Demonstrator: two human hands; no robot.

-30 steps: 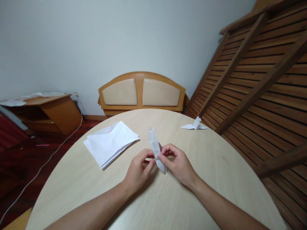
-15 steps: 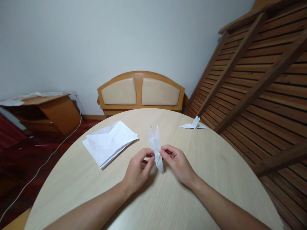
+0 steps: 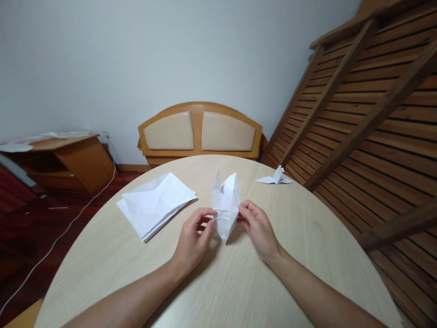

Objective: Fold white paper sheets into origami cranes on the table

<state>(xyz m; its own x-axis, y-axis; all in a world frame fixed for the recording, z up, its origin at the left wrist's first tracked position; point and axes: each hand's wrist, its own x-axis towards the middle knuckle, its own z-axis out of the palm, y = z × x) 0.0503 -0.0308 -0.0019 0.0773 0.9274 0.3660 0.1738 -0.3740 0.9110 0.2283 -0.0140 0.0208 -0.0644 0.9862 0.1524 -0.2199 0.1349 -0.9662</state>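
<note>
Between my hands is a partly folded white origami paper [image 3: 226, 207], spread open, with two points facing away from me and one pointed end toward me. My left hand [image 3: 195, 234] pinches its left edge between thumb and fingers. On the opposite edge, my right hand [image 3: 256, 228] pinches the paper the same way. The folded paper is held just over the round pale wooden table [image 3: 218, 291]. A finished white paper crane [image 3: 277, 176] rests farther back on the right, apart from both hands.
A loose stack of white paper sheets [image 3: 155, 205] lies on the table to the left. Beyond the far edge stands a padded wooden headboard [image 3: 198, 132]. Wooden slats [image 3: 368, 123] lean on the right. At the left are a low cabinet [image 3: 78, 164] and a white cable [image 3: 71, 223].
My hands have moved apart, and the folded paper between them has opened from a narrow shape into a wider one. The crane and the sheets have stayed put.
</note>
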